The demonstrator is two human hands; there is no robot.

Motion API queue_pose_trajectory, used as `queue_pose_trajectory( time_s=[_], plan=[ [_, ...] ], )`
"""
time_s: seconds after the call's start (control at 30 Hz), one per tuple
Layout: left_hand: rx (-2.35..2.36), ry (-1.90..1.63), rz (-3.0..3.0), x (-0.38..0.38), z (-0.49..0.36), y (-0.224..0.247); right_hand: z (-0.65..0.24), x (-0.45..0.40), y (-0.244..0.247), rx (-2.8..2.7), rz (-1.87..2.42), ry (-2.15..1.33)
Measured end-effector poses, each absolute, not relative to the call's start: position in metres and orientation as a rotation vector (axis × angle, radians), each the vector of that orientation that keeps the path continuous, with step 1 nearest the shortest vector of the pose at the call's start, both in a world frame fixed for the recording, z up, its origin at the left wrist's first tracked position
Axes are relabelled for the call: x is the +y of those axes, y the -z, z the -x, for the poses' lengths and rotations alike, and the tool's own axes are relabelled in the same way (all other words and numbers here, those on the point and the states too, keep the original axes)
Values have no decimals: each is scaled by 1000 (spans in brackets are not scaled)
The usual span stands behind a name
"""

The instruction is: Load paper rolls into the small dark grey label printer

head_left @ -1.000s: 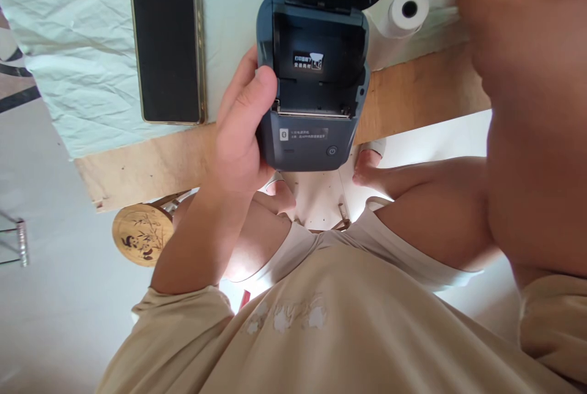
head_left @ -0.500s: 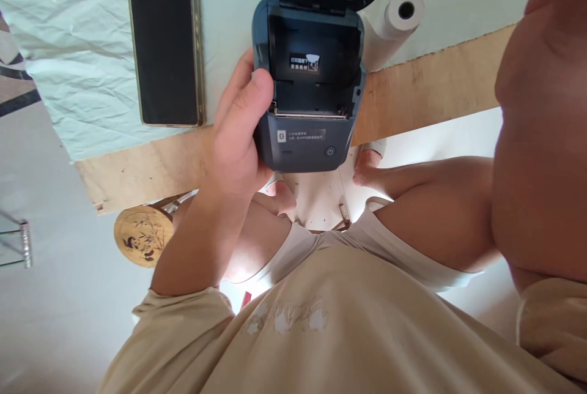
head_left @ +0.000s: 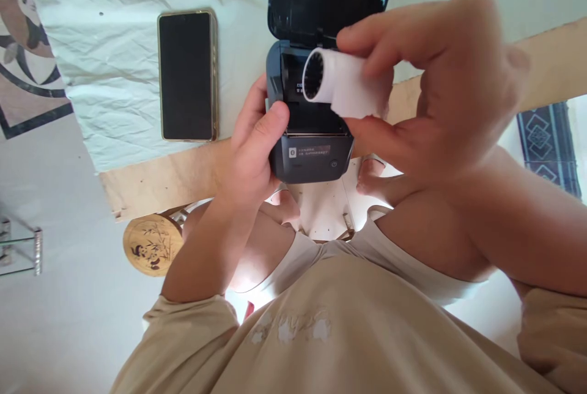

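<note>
My left hand (head_left: 257, 143) grips the left side of a dark blue-grey printer (head_left: 312, 158), thumb on its front edge. The printer's black lid (head_left: 330, 2) stands raised, and its inner bay faces up with a label partly covered. Between the thumb and fingers of my right hand (head_left: 431, 76) is a small white roll (head_left: 360, 82), held over the right part of the open bay. The roll's round ribbed end points left, and a flap of white material hangs from it. Whether the roll touches the printer I cannot tell.
A phone (head_left: 187, 76) with a dark screen lies left of the printer on a pale green cloth (head_left: 123, 45). The wooden table edge (head_left: 165, 180) runs below. A round panda-patterned stool (head_left: 153, 244) and a patterned mat (head_left: 549, 143) are lower down.
My right hand has come in from the upper right, now with a white roll over the printer. The white roll standing by the printer no longer shows. The view has shifted slightly.
</note>
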State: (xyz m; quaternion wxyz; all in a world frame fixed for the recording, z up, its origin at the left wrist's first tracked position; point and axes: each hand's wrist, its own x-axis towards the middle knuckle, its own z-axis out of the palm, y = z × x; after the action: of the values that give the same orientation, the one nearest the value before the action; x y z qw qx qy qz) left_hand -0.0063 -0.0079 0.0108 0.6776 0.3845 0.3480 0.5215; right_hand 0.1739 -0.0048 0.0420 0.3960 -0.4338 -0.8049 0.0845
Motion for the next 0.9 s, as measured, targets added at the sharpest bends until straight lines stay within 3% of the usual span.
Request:
queue_pose_trajectory(
  time_s=[0.27,0.9],
  plan=[
    [781,-1159,-844,-11,8,-14,-171,3,-42,-2144,975,54],
    [697,-1197,-856,-11,9,-5,-167,-3,-38,-2108,850,100]
  ],
)
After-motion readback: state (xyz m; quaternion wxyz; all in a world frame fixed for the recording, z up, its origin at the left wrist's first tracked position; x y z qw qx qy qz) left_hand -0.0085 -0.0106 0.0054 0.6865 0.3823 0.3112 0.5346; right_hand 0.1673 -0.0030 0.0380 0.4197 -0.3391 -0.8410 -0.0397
